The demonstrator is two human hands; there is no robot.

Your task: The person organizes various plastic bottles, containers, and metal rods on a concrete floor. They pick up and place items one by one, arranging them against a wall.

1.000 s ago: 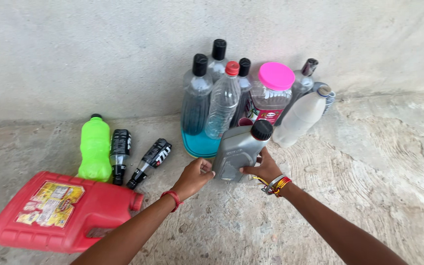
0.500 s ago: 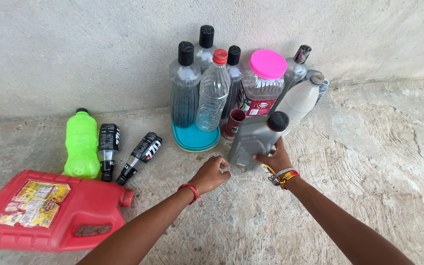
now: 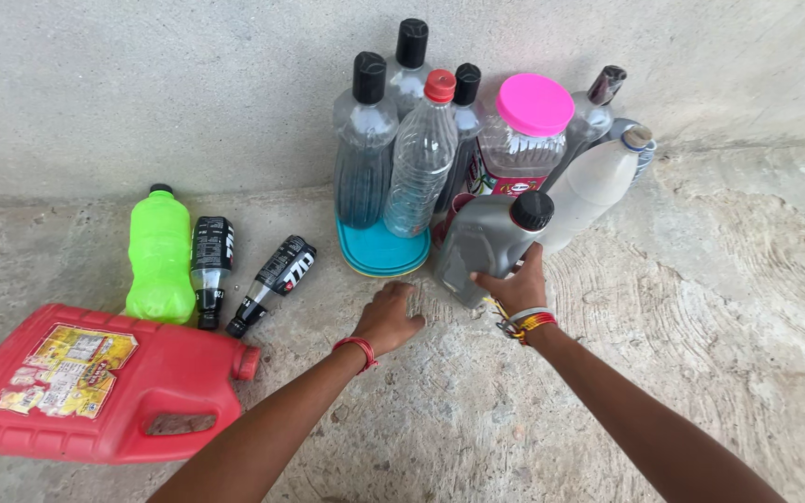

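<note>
A grey plastic oil bottle with a black screw cap (image 3: 488, 244) stands on the concrete floor (image 3: 719, 307), leaning slightly, at the front of a cluster of containers against the wall. The right hand (image 3: 514, 287) grips its lower side, fingers (image 3: 491, 279) curled around the body. The left hand (image 3: 388, 317) hovers just left of the bottle, apart from it, its fingers loosely spread and holding nothing.

Directly behind the grey bottle stands a clear jar with a pink lid (image 3: 525, 135), and a white plastic bottle (image 3: 593, 186) leans beside it to the right. To the left, a clear ribbed bottle with a red cap (image 3: 418, 158) and a tall black-capped bottle (image 3: 363, 149) stand on stacked teal lids (image 3: 379, 253). Farther left lie two small black bottles (image 3: 211, 265), a bright green bottle (image 3: 158, 256) and a red plastic jerrycan on its side (image 3: 104, 387).
</note>
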